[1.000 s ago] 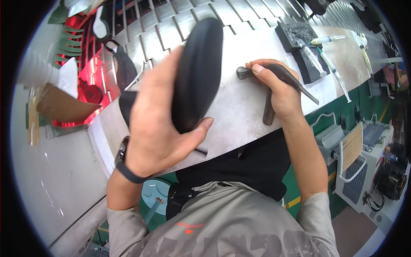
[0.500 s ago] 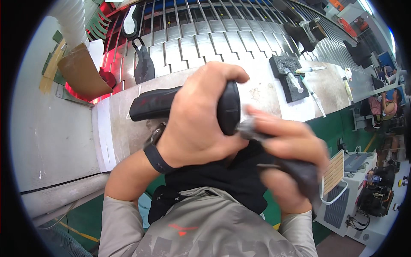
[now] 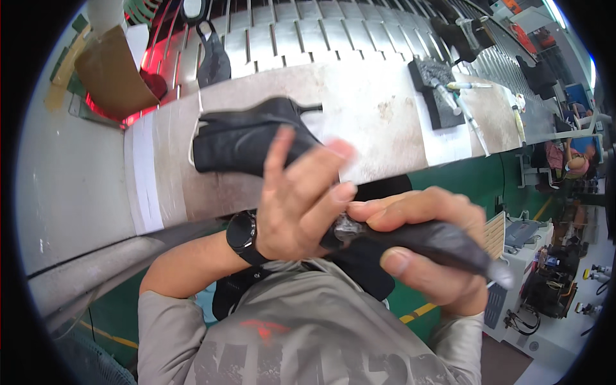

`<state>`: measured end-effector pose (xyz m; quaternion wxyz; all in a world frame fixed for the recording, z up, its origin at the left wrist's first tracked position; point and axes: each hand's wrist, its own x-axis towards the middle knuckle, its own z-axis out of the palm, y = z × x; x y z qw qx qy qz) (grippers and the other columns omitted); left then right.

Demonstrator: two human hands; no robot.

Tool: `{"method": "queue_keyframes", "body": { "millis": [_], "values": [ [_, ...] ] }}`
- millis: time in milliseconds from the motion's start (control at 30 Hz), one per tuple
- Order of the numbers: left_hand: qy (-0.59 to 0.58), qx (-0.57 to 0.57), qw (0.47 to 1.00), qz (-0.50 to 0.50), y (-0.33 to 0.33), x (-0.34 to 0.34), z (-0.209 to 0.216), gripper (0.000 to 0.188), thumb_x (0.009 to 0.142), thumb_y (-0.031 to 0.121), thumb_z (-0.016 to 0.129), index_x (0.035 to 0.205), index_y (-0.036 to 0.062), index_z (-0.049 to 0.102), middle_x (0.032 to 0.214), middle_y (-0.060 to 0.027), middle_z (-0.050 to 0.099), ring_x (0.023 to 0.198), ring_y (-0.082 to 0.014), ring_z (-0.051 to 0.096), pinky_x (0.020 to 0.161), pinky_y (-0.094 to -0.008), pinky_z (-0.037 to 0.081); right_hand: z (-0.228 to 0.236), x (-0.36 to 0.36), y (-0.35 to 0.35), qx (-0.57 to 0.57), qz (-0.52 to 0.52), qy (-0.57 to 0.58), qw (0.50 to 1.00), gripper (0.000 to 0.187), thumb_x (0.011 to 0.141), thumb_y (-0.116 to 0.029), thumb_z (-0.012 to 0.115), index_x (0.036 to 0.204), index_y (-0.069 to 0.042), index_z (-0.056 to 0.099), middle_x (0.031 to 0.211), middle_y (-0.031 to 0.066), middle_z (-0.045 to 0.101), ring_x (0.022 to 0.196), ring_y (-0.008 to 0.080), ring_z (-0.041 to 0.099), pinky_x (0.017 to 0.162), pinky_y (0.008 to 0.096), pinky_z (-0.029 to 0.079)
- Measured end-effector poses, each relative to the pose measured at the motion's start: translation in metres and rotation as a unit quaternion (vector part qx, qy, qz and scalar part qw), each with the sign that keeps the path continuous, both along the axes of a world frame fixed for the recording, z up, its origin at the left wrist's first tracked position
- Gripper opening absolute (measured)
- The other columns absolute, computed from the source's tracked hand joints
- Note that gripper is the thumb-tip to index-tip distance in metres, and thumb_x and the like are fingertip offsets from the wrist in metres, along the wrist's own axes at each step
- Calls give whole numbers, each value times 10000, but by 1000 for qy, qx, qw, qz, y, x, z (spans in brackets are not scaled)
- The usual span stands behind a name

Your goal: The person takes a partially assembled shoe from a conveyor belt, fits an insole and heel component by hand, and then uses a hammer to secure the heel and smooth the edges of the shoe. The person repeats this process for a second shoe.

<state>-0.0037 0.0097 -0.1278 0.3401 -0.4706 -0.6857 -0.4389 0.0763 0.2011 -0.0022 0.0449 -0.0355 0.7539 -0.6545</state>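
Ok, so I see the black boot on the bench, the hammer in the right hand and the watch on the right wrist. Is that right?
Not quite: the watch is on the left wrist, as the head view shows. The boot is on the bench and the hammer is in the right hand.

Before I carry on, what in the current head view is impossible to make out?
All in the head view:
Boot: toe end hidden behind the left hand.
Left hand: fingers blurred by motion, so whether they touch the tool is unclear.
Tool: partly covered by the right hand; ends blurred.
White piece: cut off by the upper edge.
Co-worker: too small to read hand detail.
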Motion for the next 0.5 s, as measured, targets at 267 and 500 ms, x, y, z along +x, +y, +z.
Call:
{"method": "queue_keyframes", "body": {
  "millis": [267,500],
  "values": [
    [-57,-154,973,160,-20,13,-59,807,946,511,747,1476,-18,449,1487,-264,558,1392,-444,548,1261,-657,192,-108,70,-29,-92,-98,78,988,302,922,3,747,1190,92,636,1276,320,707,1177,333,731,1027,395,571],
    [-58,-68,975,204,-4,15,-66,398,1028,334,659,1314,69,581,1344,-130,681,1288,-299,634,1239,-638,278,-84,39,-22,-37,-99,19,994,265,887,12,758,1123,93,668,1176,296,753,1139,323,753,1008,389,583]
  ]
}}
